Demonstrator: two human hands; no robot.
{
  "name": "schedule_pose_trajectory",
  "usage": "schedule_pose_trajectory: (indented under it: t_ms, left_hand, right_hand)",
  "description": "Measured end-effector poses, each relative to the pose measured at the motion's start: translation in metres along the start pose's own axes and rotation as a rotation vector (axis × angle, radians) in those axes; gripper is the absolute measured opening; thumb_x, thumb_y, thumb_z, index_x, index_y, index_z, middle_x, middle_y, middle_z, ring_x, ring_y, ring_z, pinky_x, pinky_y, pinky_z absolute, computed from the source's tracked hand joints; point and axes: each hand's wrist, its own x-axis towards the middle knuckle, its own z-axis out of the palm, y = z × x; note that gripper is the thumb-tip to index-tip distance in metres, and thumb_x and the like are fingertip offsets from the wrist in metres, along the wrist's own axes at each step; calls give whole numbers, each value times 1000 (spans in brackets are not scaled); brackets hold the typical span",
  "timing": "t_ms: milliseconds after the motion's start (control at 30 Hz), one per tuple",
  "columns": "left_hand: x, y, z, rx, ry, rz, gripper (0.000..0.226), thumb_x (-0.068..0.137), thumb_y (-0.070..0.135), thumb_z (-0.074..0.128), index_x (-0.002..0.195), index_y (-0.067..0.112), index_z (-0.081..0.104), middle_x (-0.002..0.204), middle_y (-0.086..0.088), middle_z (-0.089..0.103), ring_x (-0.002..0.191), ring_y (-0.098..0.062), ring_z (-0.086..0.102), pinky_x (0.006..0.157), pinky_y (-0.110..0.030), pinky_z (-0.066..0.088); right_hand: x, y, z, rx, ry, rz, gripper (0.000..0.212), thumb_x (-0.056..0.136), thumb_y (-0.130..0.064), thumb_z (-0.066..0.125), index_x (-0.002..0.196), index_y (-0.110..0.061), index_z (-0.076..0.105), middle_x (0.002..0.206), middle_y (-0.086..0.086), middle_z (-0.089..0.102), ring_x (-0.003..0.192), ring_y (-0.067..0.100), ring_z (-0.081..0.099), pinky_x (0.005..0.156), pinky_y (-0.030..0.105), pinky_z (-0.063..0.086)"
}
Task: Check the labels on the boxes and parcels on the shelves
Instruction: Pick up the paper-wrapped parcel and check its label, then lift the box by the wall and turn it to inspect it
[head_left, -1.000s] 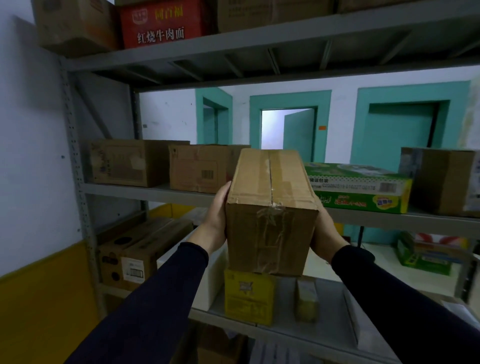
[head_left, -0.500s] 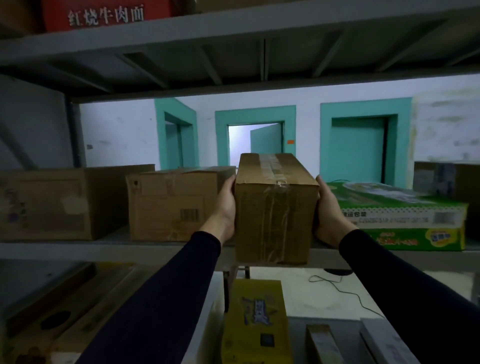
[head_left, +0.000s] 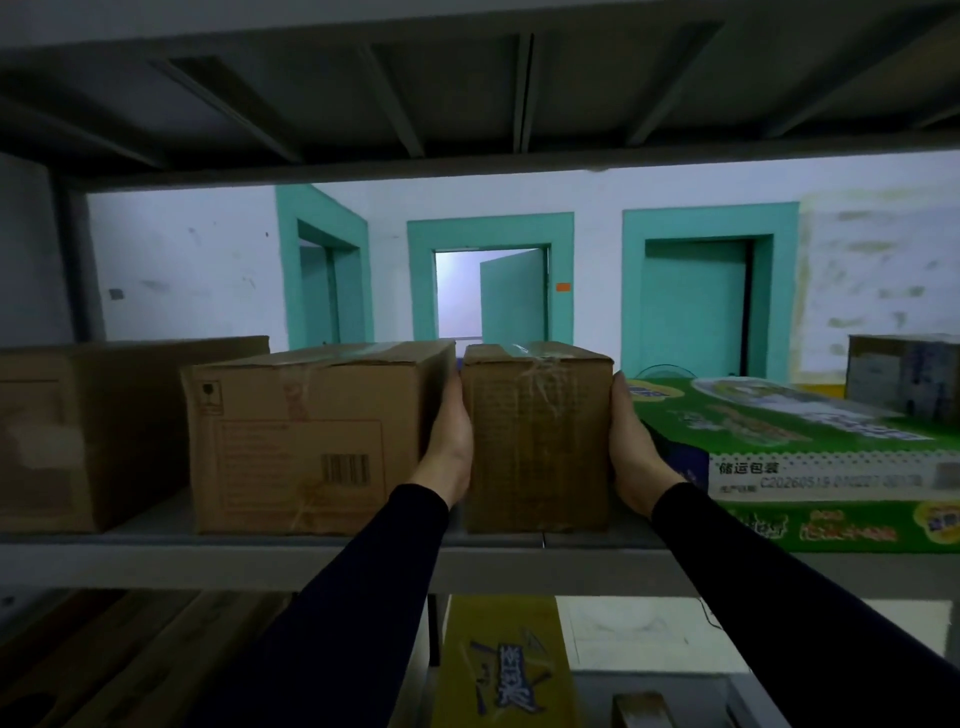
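Head view: a narrow brown box (head_left: 537, 441) stands upright on the grey shelf (head_left: 322, 564), its base on the shelf near the front edge. Its small taped end faces the camera and its long axis runs away toward the far wall, so only the near end and a sliver of the top show. Clear tape runs down the middle of the near face. No label can be read on it.

The left hand (head_left: 448, 441) lies flat against the box's left side, slipped into the narrow gap between it and the barcode box (head_left: 306, 441) on the left. The right hand (head_left: 635, 447) presses the right side, between the box and the green carton (head_left: 831, 467). Both hands show palm and wrist only; their fingers reach back along the sides out of sight, so whether they are spread or together I cannot tell. Dark sleeves cover both arms.

A larger brown box (head_left: 88, 431) stands at the far left of the shelf, and a grey-printed box (head_left: 906, 379) at the far right, behind the green carton. Below the shelf, a yellow box (head_left: 506, 665) stands on the lower level. Beyond the shelving are a white wall and teal door frames (head_left: 491, 228), the middle door ajar.
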Motion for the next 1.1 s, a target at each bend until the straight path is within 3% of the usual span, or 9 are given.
schedule_pose_trajectory:
  t_ms: [167,300,433,567,700,767,867,933,1100]
  left_hand:
    - [9,-6,-1,53,21,1,65,101,61,27,101,15,74,104,-10,75,99,-25,69,101,-47,48]
    - [11,-3,-2,108,43,-26,61,102,57,28,97,16,72,96,-7,75,91,-21,68,84,-35,50]
    - [3,6,0,100,75,-62,58,105,52,24,89,19,69,88,-6,71,84,-19,64,86,-37,49]
    - [-17,19,3,171,78,-63,59,106,51,18,88,23,66,85,-1,67,85,-14,62,63,-27,42]
    - [-51,41,5,327,68,-30,52,107,49,17,81,28,56,73,8,63,72,-5,50,58,-20,41]
    - [-66,56,1,377,76,8,49,107,47,19,86,24,58,81,3,65,79,-8,54,73,-21,46]
    - [-78,76,-22,426,120,12,66,104,57,16,146,15,43,149,-11,46,137,-26,42,118,-44,25]
    - [-85,88,-36,455,163,28,70,102,61,15,155,18,29,159,-9,33,145,-26,32,121,-50,19]
    - [-100,116,-98,452,327,117,70,102,61,21,150,15,40,152,-11,44,138,-28,42,118,-50,29]
  right_hand:
    - [22,11,-1,26,22,8,113,46,-99,46,131,-28,66,129,5,68,115,29,65,110,53,44]
    - [32,14,-6,86,8,6,124,30,-100,57,134,-32,63,133,2,65,118,28,63,111,54,42]
    - [12,-6,-8,28,-15,-49,110,54,-96,44,140,-30,57,139,3,62,123,26,60,112,51,42]
    - [-32,-38,-3,-198,25,-275,72,99,-66,30,149,-16,45,153,6,46,141,24,42,118,40,29]
    - [-53,-55,-5,-253,105,-542,50,107,-42,38,140,-9,55,142,7,56,122,13,50,98,21,31]
    - [-63,-62,1,-273,125,-626,44,106,-38,44,135,-10,59,135,6,61,116,10,51,95,21,35]
    - [-80,-71,21,-312,51,-671,37,105,-35,48,130,-11,62,123,0,61,112,11,53,90,19,36]
    - [-91,-72,37,-332,-31,-675,37,104,-35,50,131,-11,61,121,-3,58,113,10,52,94,22,37]
    - [-118,-57,89,-397,-196,-666,40,103,-37,50,132,-12,61,132,3,62,112,7,53,95,23,39]
